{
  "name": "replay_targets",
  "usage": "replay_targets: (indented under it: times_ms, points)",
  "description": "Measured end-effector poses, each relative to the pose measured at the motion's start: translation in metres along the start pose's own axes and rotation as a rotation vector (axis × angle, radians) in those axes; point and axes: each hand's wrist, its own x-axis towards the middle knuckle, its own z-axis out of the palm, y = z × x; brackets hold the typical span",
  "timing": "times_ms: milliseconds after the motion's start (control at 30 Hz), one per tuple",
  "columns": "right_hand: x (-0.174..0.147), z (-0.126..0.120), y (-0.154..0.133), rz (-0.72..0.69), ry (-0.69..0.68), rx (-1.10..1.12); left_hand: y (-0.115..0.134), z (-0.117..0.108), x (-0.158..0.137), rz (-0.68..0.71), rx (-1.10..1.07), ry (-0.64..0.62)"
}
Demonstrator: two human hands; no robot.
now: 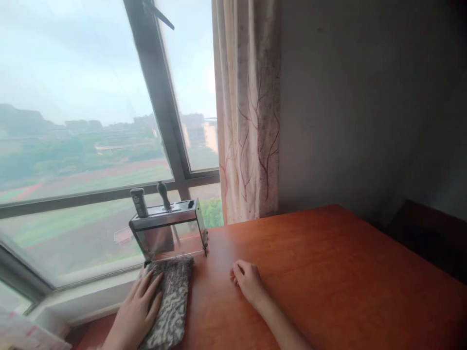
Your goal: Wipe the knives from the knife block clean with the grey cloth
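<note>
Left hand [136, 304] palm down, with fingers extended forward and spread, thumb apart. Right hand [248, 281] curled into loose fist, on forearm [280, 325] angled forward and leftward.

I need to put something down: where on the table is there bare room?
The widest bare patch of the table stretches from the right hand to its right edge; another lies between that hand and the curtain. The left is crowded: left hand on the mottled slab, knife holder just beyond.

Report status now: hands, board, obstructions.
Left hand spread on mottled board. Right hand loosely curled, nothing visible in it. Board flat on table. Knife rack standing close beyond board's far end.
</note>
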Motion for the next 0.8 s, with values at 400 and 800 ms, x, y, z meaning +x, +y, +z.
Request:
replay_targets:
  times_ms: [400,800]
  points:
    - [0.005,0.004,0.014,-0.158,0.168,-0.037,0.080,0.001,-0.011,-0.089,0.035,-0.097]
    - [0.003,-0.008,0.000,-0.288,0.309,-0.229,0.199,-0.003,0.005,-0.119,0.021,-0.100]
